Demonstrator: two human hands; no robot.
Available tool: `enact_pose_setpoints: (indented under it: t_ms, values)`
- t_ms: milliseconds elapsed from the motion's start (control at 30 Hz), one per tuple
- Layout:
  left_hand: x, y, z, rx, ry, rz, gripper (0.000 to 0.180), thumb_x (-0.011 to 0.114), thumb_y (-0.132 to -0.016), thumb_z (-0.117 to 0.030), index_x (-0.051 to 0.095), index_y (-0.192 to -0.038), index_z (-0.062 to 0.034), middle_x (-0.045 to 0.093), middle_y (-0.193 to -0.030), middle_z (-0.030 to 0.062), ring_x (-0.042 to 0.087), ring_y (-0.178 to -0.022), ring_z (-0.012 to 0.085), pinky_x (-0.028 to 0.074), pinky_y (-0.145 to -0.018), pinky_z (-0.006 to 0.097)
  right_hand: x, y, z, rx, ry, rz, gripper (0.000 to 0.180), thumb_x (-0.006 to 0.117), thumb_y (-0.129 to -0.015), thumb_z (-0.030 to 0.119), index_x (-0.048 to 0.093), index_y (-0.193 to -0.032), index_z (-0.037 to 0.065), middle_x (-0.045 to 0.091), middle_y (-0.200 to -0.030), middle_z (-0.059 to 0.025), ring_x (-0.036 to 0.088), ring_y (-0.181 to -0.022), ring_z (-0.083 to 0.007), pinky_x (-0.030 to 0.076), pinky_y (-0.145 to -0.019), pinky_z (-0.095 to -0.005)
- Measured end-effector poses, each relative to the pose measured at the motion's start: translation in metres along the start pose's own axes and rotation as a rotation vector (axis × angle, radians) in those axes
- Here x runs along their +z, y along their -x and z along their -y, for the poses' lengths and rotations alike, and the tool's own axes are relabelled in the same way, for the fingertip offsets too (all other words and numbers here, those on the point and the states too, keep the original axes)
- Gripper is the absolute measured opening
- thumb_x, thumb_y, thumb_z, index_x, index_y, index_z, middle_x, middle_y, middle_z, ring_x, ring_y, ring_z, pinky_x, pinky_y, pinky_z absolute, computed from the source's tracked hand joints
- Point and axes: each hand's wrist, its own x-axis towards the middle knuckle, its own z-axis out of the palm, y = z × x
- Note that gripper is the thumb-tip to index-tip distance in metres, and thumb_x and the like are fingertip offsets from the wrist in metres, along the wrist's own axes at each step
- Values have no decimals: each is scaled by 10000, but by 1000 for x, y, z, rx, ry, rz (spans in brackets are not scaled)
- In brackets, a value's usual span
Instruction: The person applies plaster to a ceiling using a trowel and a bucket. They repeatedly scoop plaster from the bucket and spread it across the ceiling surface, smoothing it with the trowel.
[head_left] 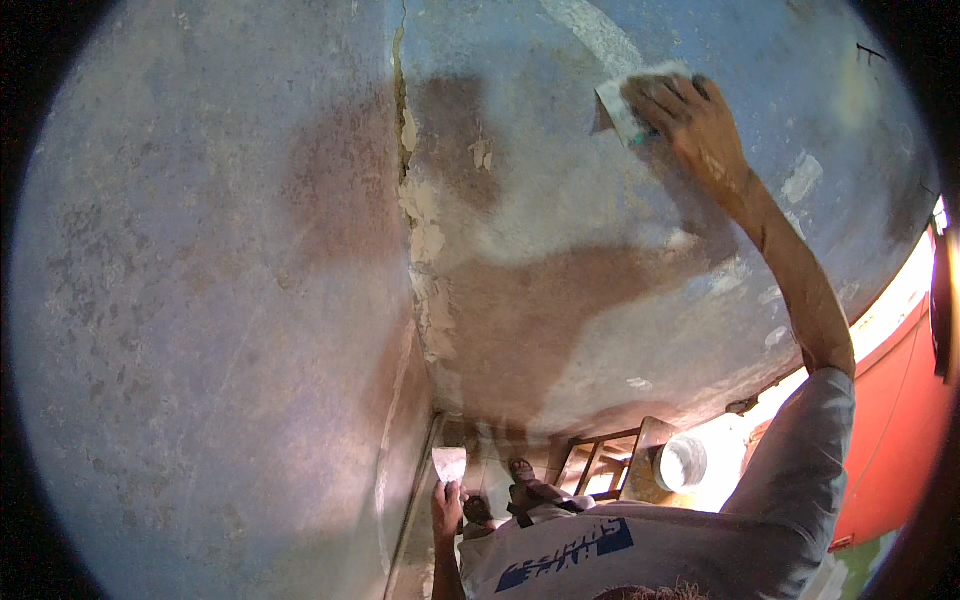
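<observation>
Right hand: Fingers point(672, 98) of the right hand point(683, 115) are curling over a pale flat tool point(625, 112), holding it up at the blue wall point(560, 160), right of the cracked wall corner point(403, 130).
Left hand: Below the cracked wall corner, the left hand point(447, 502) is gripping a white-bladed scraper point(449, 462), its fingers closing around the handle and its blade pointing up.
Wall: A whitish streak point(597, 32) is running above the pale tool, right of the corner; lighter patches are dotting the surface farther right.
Lettering: A dark blue printed panel point(570, 555) with block letters is showing upside down on the grey shirt point(690, 550), below and right of the corner.
Bucket: A white bucket point(684, 462) is sitting on a wooden stand point(648, 446), well right of the corner's lower end; any label on it is not showing.
Feet: Two sandalled feet point(522, 470) are standing just right of the scraper, below the corner.
</observation>
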Motion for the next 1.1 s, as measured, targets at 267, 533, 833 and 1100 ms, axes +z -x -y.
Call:
enact_pose_setpoints:
  t_ms: [267,533,833,1100]
  values:
    - [-9,-10,59,-213,156,-66,273,505,-944,-228,563,-955,38,644,-788,160,625,-666,251,473,-629,391,-9,17,6,409,-48,-24,612,670,-785,322,479,-1337,142,535,-1261,-54,517,-1098,-248,417,-863,-428]
    - [-11,-16,13,-196,71,32,268,499,-939,-207,554,-996,49,645,-767,133,623,-626,210,485,-604,364,24,26,58,391,-115,6,719,662,-800,316,366,-1425,118,464,-1300,-116,454,-1160,-313,387,-878,-478]
    - [10,-29,63,-129,20,62,269,497,-934,-216,557,-942,46,643,-786,167,626,-683,264,466,-611,402,-2,20,-21,578,41,-163,505,636,-794,42,559,-1284,135,596,-1189,-83,570,-988,-268,463,-820,-385]
    - [13,-20,-41,-217,-97,-57,282,478,-952,-223,558,-992,45,646,-794,128,609,-618,192,456,-561,346,-12,-29,5,488,-194,-113,399,660,-755,256,634,-1129,120,609,-1152,-63,554,-1017,-254,402,-893,-453]
